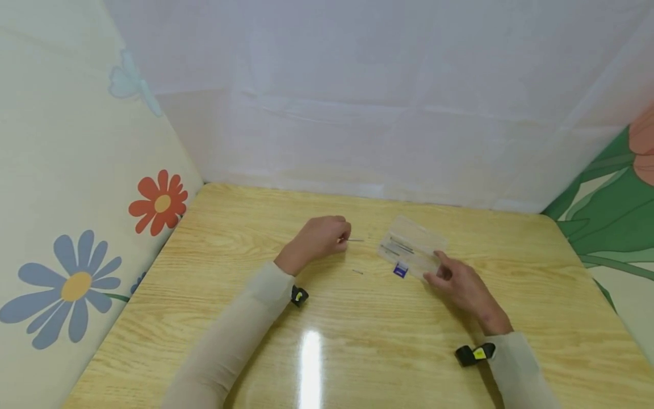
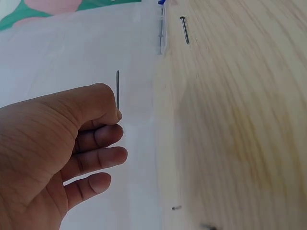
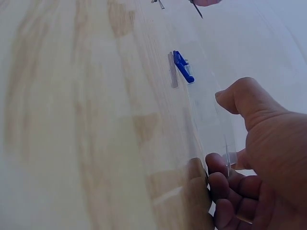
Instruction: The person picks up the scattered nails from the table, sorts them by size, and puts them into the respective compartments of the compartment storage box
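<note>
My left hand (image 1: 318,236) pinches a thin steel nail (image 2: 117,91) between thumb and index finger, its point sticking out past them; the other fingers are loosely bent. To the right lies an open clear plastic box (image 1: 422,260) with a blue latch (image 1: 401,269) on its near side. Several long nails (image 1: 402,246) lie inside it. My right hand (image 1: 462,287) holds the box at its right end, thumb and fingers spread about the corner. One loose nail (image 1: 357,271) rests on the table between the hands.
The pale wooden table (image 1: 378,335) runs back to a white cloth wall (image 1: 327,113). Two small dark bits, one of them a short metal piece (image 2: 177,208), show low in the left wrist view. Flower-printed panels (image 1: 61,170) flank the table.
</note>
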Available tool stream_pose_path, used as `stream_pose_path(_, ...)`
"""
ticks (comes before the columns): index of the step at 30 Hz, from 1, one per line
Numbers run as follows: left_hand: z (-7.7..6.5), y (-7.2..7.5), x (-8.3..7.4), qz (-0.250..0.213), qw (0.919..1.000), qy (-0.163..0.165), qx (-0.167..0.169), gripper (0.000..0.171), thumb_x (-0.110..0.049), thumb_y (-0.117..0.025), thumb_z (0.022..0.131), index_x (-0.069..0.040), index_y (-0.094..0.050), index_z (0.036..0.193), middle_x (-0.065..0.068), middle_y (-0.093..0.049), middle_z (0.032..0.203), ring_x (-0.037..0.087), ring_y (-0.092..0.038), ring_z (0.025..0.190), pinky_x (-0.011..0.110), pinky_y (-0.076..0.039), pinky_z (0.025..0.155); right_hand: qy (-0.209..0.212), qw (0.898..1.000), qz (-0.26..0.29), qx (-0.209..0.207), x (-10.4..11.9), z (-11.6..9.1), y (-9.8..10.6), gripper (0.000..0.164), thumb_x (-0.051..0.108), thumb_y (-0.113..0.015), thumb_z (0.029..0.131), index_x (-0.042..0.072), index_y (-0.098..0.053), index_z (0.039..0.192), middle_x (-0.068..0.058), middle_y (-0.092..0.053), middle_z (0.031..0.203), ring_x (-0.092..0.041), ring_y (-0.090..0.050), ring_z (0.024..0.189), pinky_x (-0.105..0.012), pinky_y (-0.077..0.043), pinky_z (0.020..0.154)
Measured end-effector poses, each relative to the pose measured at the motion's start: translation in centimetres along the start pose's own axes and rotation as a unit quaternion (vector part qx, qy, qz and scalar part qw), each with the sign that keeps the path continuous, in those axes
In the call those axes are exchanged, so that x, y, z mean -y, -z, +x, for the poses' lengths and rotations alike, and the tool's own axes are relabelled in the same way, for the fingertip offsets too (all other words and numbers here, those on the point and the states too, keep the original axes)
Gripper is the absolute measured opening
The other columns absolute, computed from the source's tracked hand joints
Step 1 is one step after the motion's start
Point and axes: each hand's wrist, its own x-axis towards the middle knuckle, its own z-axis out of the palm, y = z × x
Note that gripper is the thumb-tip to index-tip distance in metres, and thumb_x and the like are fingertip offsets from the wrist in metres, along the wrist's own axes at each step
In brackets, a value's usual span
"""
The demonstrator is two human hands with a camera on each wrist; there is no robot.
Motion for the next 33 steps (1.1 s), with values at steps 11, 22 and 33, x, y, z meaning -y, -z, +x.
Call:
stream_pose_path(11, 2.9, -1.1, -2.6, -0.007, 0.999, -0.027, 0.034, 0.014, -0.008, -0.065, 0.093, -0.016, -0.06, 0.083, -0.004, -0.053, 0.082, 0.012, -0.047, 0.071, 0.026, -0.041, 0.061, -0.003, 1.0, 0.002, 0.003, 0.0, 0.3, 0.1, 0.073, 0.027, -0.07, 0.099, -0.011, -0.036, 0.152, -0.008, -0.064, 0.093, -0.019, -0.057, 0.077, -0.034, -0.048, 0.066)
stream_pose_path(22, 5.4, -1.7, -4.2, 0.003, 0.9988, -0.032, 0.038, 0.013, -0.006, -0.061, 0.091, -0.018, -0.062, 0.084, -0.005, -0.055, 0.083, 0.01, -0.046, 0.07, 0.022, -0.039, 0.058, 0.001, 1.0, 0.001, -0.004, -0.3, 0.4, 0.1, 0.072, 0.024, -0.07, 0.099, -0.013, -0.037, 0.151, -0.007, -0.064, 0.091, -0.018, -0.056, 0.075, -0.033, -0.047, 0.066)
stream_pose_path(33, 5.9, -1.4, -5.3, 0.013, 0.9987, -0.024, 0.044, 0.024, -0.023, -0.067, 0.098, -0.015, -0.075, 0.119, -0.001, -0.07, 0.11, 0.01, -0.062, 0.084, 0.024, -0.05, 0.065, -0.002, 1.0, 0.008, -0.001, -0.2, 0.1, 0.1, 0.069, 0.022, -0.07, 0.098, -0.011, -0.039, 0.15, -0.007, -0.063, 0.09, -0.019, -0.056, 0.076, -0.032, -0.047, 0.065)
